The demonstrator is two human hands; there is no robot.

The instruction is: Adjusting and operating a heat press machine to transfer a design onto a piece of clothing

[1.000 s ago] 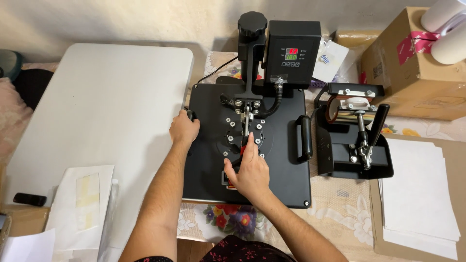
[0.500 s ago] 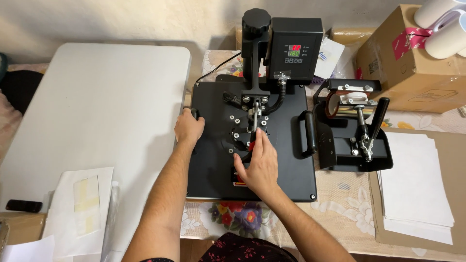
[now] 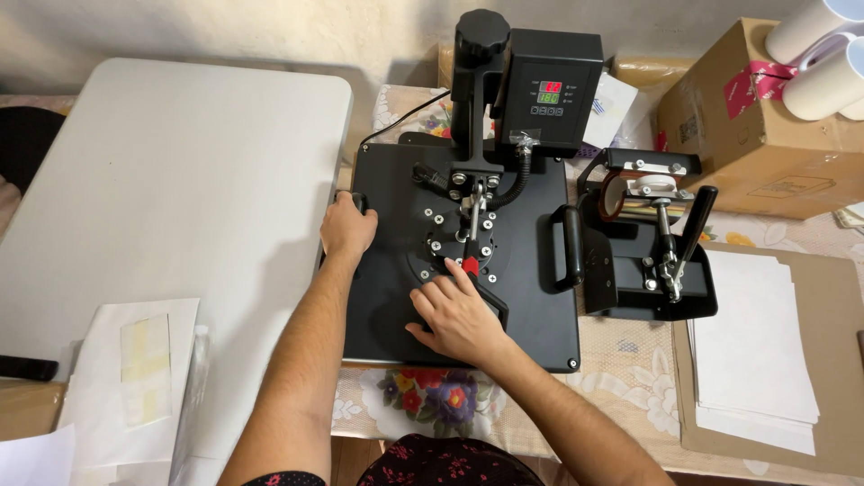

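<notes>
A black flat heat press point(image 3: 540, 306) sits on a flowered tablecloth, its upper plate closed flat. My left hand point(image 3: 346, 229) grips the handle on the plate's left edge. My right hand point(image 3: 459, 315) lies on top of the plate over the press lever point(image 3: 475, 270), fingers curled around its lower end near a red mark. The control box point(image 3: 551, 90) with a lit display stands at the back of the press.
A black mug press point(image 3: 652, 238) with a lever stands right of the flat press. White paper sheets point(image 3: 751, 346) lie on cardboard at right. A cardboard box point(image 3: 765, 126) holds white mugs point(image 3: 823, 72). A white folding table point(image 3: 171, 189) is at left, papers point(image 3: 135, 369) on its near corner.
The view has shifted slightly. My right hand has slid down the lever toward me. My left hand stays on the left handle.
</notes>
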